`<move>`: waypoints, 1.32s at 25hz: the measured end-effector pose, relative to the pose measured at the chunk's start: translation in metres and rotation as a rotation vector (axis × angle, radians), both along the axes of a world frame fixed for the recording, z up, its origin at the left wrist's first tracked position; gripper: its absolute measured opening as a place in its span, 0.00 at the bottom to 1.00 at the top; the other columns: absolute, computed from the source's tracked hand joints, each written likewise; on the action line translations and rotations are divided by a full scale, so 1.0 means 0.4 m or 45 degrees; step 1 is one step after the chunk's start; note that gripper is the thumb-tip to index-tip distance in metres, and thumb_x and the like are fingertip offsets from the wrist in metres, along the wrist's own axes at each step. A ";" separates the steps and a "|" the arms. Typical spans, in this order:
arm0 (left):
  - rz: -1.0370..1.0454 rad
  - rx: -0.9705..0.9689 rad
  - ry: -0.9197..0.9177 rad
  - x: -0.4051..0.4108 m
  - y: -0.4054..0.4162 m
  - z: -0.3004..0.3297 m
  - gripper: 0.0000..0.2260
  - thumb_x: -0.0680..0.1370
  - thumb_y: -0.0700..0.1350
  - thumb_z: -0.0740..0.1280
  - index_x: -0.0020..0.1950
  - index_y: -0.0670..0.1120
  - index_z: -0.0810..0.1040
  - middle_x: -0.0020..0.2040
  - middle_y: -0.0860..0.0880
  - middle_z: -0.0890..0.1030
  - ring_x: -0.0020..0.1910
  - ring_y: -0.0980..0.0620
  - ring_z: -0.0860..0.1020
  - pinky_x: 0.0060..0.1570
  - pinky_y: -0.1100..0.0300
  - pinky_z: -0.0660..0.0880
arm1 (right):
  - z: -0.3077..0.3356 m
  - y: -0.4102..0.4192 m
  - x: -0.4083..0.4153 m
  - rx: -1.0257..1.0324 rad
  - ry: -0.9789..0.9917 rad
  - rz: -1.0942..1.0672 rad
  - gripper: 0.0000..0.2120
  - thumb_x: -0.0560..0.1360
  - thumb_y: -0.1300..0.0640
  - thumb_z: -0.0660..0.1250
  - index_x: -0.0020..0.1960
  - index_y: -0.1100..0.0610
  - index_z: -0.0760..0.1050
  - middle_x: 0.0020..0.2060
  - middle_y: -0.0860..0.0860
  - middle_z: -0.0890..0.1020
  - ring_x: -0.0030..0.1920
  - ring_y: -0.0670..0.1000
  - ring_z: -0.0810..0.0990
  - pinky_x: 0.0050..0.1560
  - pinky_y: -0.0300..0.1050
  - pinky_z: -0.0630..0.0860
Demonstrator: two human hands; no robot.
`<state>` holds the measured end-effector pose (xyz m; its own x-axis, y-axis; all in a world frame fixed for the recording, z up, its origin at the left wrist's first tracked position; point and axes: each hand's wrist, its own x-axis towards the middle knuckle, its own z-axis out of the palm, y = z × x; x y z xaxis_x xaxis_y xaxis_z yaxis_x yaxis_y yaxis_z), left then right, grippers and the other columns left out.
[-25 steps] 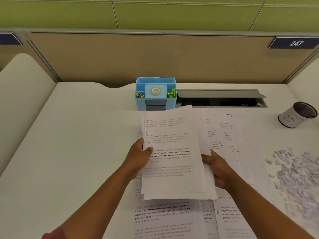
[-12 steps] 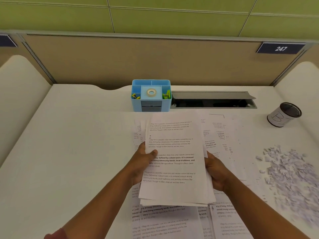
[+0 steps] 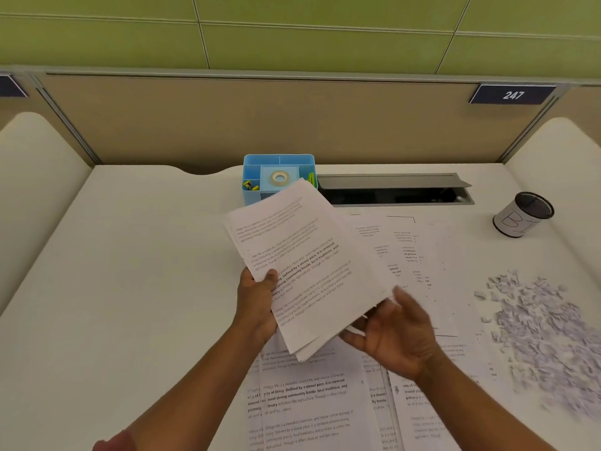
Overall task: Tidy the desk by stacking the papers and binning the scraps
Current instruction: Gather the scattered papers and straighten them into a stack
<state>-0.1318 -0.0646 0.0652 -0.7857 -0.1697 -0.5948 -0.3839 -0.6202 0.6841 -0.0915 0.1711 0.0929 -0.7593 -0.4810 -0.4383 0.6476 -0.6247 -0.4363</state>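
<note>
The sheaf of white printed paper sheets [image 3: 305,268] is held above the white desk [image 3: 130,288], its long axis tilted from near-right to far-left. The left hand [image 3: 257,304] pinches its left edge, thumb on top. The right hand [image 3: 395,336], fingers spread and relaxed, cups the near-right corner. Loose printed sheets [image 3: 312,405] lie beneath; white shredded paper scraps [image 3: 546,336] lie right, near the black mesh cup [image 3: 523,214].
</note>
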 end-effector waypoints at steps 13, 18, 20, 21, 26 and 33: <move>-0.005 -0.010 0.252 -0.026 -0.183 0.022 0.21 0.75 0.30 0.68 0.66 0.43 0.73 0.61 0.39 0.83 0.57 0.40 0.82 0.44 0.48 0.83 | 0.022 0.039 -0.043 0.666 0.210 -0.141 0.24 0.72 0.73 0.67 0.66 0.59 0.75 0.60 0.60 0.83 0.60 0.63 0.82 0.53 0.62 0.82; -0.471 -0.777 0.380 -0.030 -0.242 0.042 0.14 0.74 0.30 0.73 0.55 0.44 0.80 0.50 0.48 0.87 0.51 0.45 0.85 0.47 0.54 0.82 | 0.007 0.089 -0.068 0.859 0.407 -0.122 0.23 0.69 0.72 0.70 0.62 0.56 0.78 0.57 0.59 0.84 0.61 0.64 0.81 0.55 0.63 0.82; -0.426 -1.013 0.431 -0.012 -0.211 0.031 0.12 0.74 0.31 0.75 0.51 0.46 0.81 0.46 0.52 0.87 0.46 0.52 0.85 0.49 0.55 0.81 | 0.004 0.083 -0.070 0.956 0.523 -0.169 0.23 0.72 0.73 0.69 0.62 0.52 0.79 0.56 0.57 0.84 0.61 0.62 0.81 0.58 0.63 0.81; -0.378 -1.099 0.446 -0.002 -0.198 0.019 0.10 0.74 0.34 0.76 0.49 0.47 0.81 0.44 0.53 0.86 0.44 0.53 0.84 0.48 0.55 0.81 | 0.006 0.080 -0.069 0.999 0.570 -0.192 0.23 0.74 0.73 0.68 0.60 0.49 0.81 0.55 0.55 0.85 0.59 0.58 0.82 0.57 0.59 0.81; -0.378 -0.866 0.638 0.062 -0.158 -0.046 0.13 0.72 0.53 0.78 0.53 0.52 0.81 0.53 0.43 0.82 0.53 0.44 0.81 0.55 0.49 0.78 | -0.022 0.070 -0.042 1.147 0.695 -0.130 0.15 0.77 0.71 0.67 0.56 0.55 0.84 0.52 0.55 0.86 0.54 0.55 0.84 0.53 0.48 0.80; -0.425 -0.850 0.356 0.059 -0.116 -0.051 0.14 0.84 0.40 0.63 0.66 0.55 0.72 0.59 0.54 0.82 0.59 0.52 0.81 0.50 0.61 0.80 | -0.075 0.068 -0.030 1.194 0.488 -0.162 0.19 0.76 0.69 0.70 0.59 0.49 0.80 0.52 0.53 0.86 0.56 0.55 0.84 0.58 0.59 0.81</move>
<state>-0.1083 -0.1112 0.0449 -0.9629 -0.1502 -0.2240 -0.2366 0.0718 0.9689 -0.1035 0.1982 0.0631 -0.9492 0.0251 -0.3138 0.3143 0.0210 -0.9491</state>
